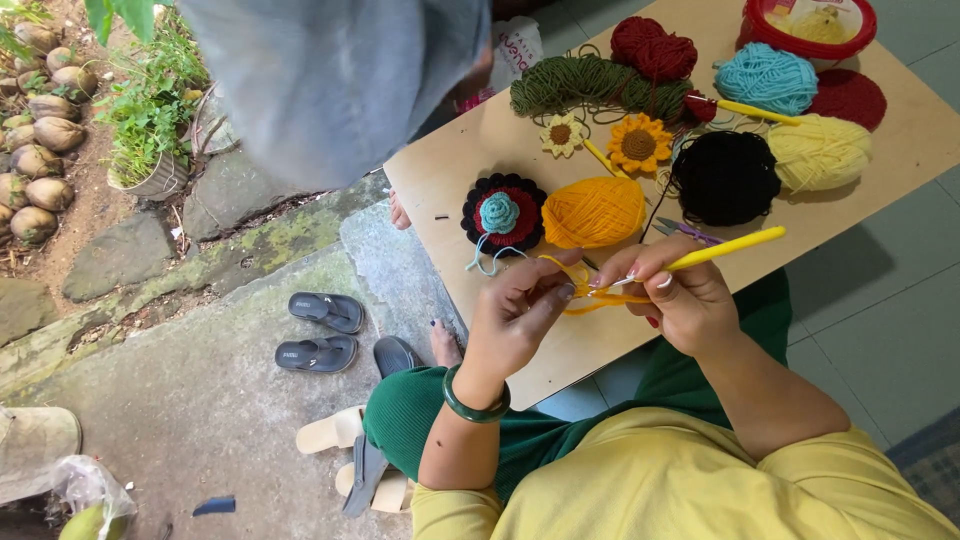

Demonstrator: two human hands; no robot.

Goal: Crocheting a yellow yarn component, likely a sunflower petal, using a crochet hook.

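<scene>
Item, as I see it: left hand point(520, 315) pinching orange yarn point(583, 290) taut for the stitch, right hand point(680, 295) closed on yellow crochet hook point(725, 248) working beside that pinch, orange yarn ball point(593, 212) just beyond it, feeding the strand.

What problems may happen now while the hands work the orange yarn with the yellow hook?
1. The orange yarn ball lies loose near the board edge; a pull on the strand may roll it toward the crocheted flower or off the board.
2. The left hand pinches only a small orange loop; it may slip off the yellow hook held by the right hand.
3. Small scissors lie close to the right hand and may snag the strand.
</scene>
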